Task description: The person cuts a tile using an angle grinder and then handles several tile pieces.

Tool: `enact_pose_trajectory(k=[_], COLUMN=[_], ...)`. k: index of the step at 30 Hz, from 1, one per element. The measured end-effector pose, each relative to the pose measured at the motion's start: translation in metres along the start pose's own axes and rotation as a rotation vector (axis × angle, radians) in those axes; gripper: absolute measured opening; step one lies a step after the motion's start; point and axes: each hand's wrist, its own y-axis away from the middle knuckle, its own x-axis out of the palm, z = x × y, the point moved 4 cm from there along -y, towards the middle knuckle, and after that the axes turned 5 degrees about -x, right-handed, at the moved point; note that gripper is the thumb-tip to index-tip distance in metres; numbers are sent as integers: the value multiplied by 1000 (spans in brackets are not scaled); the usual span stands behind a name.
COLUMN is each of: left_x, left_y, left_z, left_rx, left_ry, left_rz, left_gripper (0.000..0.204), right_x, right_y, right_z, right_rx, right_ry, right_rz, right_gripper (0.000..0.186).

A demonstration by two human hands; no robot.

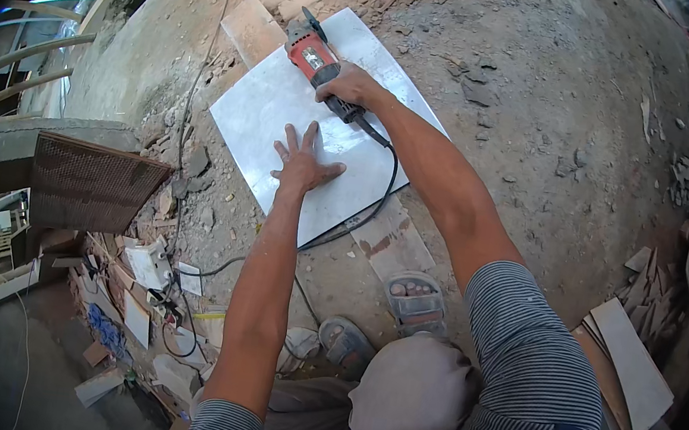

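Note:
A large pale grey tile (267, 109) lies flat on the dusty floor, resting on two boards. My left hand (304, 157) presses flat on the tile's middle with fingers spread. My right hand (348, 87) grips the black handle of a red angle grinder (314, 53), whose head sits at the tile's far edge. The grinder's black cord (382, 194) runs back over the tile toward me.
A wooden board (252, 27) lies under the tile's far end, another board (393, 241) under its near end. My sandalled feet (414, 298) stand just before it. Stacked tiles (629, 370) lie at right, rubble and tile scraps (149, 276) at left, a brown mesh panel (91, 186) further left.

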Motion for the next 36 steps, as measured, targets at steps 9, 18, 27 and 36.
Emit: enact_pose_trajectory(k=[9,18,27,36], left_x=[-3,-4,-7,-4], left_y=[2,5,7,4], left_z=[-4,-7,-3,-10], left_rx=[-3,-38,-52,-36], left_ry=[12,36,28,26], left_rz=[7,53,59,66], left_gripper=[112,110,109,110], right_x=[3,-4,1,-6], right_y=[62,-2,-27,-10], right_z=[-29,-7,10,-2], right_rx=[-2,-37,19,1], right_ry=[25,-71,-75,-42], right_rz=[-153,-75,-62,-88], right_gripper=[65,62,56,63])
